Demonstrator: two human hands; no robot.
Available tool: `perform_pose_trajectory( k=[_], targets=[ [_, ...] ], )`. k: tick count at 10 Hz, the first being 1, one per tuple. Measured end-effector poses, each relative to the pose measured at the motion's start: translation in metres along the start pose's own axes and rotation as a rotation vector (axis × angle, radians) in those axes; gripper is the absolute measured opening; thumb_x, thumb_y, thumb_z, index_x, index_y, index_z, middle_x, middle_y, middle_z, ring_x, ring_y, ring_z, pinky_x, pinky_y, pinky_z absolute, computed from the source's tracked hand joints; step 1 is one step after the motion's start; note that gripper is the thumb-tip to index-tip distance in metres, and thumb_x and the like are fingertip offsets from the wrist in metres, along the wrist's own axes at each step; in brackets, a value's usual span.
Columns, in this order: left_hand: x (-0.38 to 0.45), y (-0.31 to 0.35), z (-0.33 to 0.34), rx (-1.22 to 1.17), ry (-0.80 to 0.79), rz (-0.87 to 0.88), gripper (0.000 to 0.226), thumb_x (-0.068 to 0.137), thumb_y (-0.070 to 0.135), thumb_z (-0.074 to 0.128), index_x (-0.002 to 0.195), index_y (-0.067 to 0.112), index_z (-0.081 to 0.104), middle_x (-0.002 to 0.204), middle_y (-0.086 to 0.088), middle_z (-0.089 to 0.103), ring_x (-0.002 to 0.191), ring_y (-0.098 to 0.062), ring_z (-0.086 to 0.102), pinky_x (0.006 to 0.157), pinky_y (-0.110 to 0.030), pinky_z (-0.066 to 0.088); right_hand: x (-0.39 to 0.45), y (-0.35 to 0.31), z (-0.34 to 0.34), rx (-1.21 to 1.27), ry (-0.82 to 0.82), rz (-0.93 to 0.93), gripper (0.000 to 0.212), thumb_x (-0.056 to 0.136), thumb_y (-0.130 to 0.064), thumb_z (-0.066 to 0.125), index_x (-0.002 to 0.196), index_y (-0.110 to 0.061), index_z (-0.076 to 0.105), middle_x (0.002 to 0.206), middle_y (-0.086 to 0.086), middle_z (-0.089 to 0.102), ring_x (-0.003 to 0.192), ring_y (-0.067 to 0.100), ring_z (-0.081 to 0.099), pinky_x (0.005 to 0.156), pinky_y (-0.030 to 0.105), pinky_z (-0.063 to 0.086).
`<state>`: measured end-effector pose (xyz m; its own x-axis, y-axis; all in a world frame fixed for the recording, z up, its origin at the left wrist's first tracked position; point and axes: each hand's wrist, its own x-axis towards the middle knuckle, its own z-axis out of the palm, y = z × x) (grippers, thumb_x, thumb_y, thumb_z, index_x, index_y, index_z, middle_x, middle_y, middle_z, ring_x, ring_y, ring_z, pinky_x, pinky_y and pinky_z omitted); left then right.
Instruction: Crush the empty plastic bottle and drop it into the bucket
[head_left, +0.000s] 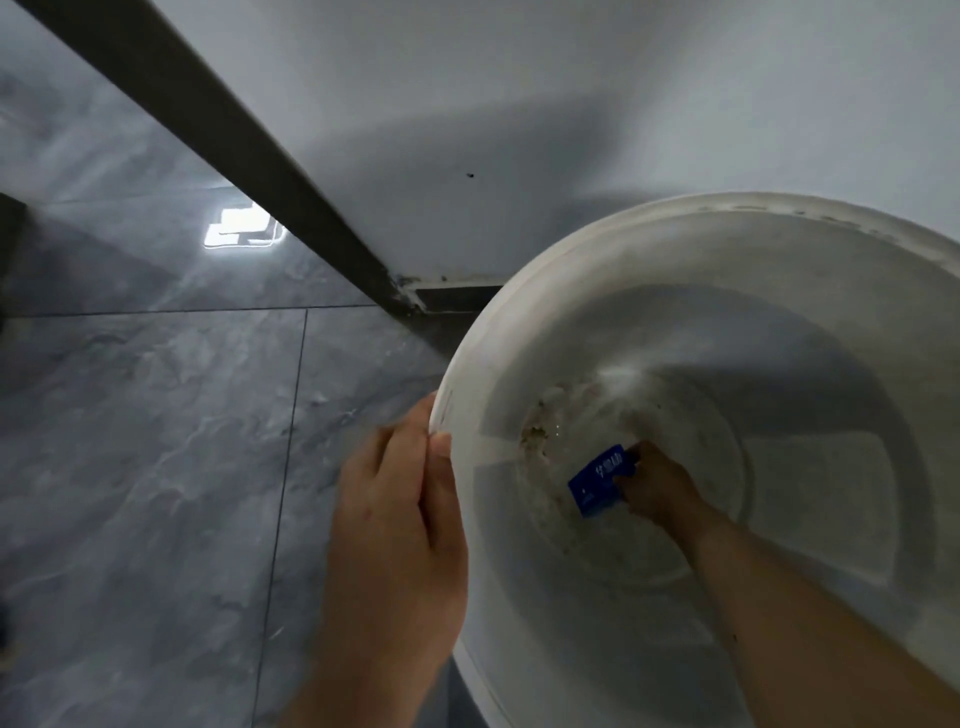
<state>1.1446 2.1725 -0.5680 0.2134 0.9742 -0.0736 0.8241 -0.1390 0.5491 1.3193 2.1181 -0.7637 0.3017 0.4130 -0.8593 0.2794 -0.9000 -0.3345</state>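
1. The right hand (657, 480) reaches deep into the white bucket (519, 306), at the lower right of the frame, with its fingers closed around the bottle (597, 480). Only the bottle's blue label shows clearly; the clear body is hard to make out, so I cannot tell how flat it is. If it is only half crushed, it could spring back once let go.
2. The bottle sits low inside the bucket, near the stained bottom, slightly left of the bucket's middle. It probably has not been dropped yet, since the hand grips it. Pulling the hand out without opening the fingers would lift the bottle back out.
3. The left hand (400, 525), at lower centre, pinches the bucket's near rim between thumb and curled fingers. The bucket looks tipped toward the camera. If that grip slips, the bucket may rock back or roll on the glossy grey floor tiles (145, 441).
4. The bucket stands close to the white wall (519, 104) and dark skirting (260, 171) at the upper part of the frame; a jolt could knock it against them.
5. The view is motion-blurred, so fine contact is uncertain.
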Motion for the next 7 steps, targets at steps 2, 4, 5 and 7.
perform_pose_trajectory(
  k=[2, 4, 5, 7],
  targets=[
    [0.0, 0.001, -0.001, -0.022, 0.007, 0.006, 0.042, 0.087, 0.037, 0.028, 0.115, 0.027, 0.058, 0.085, 0.022, 0.05, 0.089, 0.004, 0.05, 0.075, 0.007, 0.031, 0.009, 0.003, 0.01, -0.159, -0.145, 0.054, 0.045, 0.095, -0.017, 0.05, 0.136, -0.003, 0.036, 0.136, 0.018, 0.049, 0.119, 0.03, 0.051, 0.095, 0.032, 0.045],
    [0.0, 0.006, -0.001, -0.019, 0.028, 0.013, 0.045, 0.094, 0.04, 0.023, 0.116, 0.021, 0.057, 0.093, 0.009, 0.054, 0.081, 0.004, 0.048, 0.072, 0.006, 0.033, -0.003, 0.005, -0.004, -0.224, -0.147, 0.039, 0.041, 0.096, -0.02, 0.046, 0.132, 0.0, 0.042, 0.133, 0.018, 0.052, 0.115, 0.028, 0.054, 0.082, 0.024, 0.043],
    [-0.001, 0.011, -0.003, -0.012, 0.021, -0.022, 0.049, 0.09, 0.04, 0.021, 0.112, 0.015, 0.058, 0.092, 0.004, 0.052, 0.082, -0.012, 0.049, 0.064, -0.006, 0.033, -0.022, 0.005, -0.019, -0.177, -0.121, -0.002, 0.028, 0.096, -0.02, 0.045, 0.113, -0.002, 0.059, 0.114, 0.016, 0.062, 0.091, 0.024, 0.059, 0.056, 0.021, 0.038],
    [-0.001, 0.018, -0.008, -0.004, -0.048, -0.121, 0.039, 0.093, 0.029, 0.026, 0.111, 0.013, 0.057, 0.094, -0.003, 0.058, 0.08, -0.01, 0.048, 0.059, -0.008, 0.035, -0.081, 0.005, -0.044, -0.047, -0.028, 0.033, 0.042, 0.095, -0.011, 0.04, 0.053, -0.013, 0.042, 0.06, 0.001, 0.047, 0.055, 0.012, 0.044, 0.051, 0.023, 0.034]
  ],
)
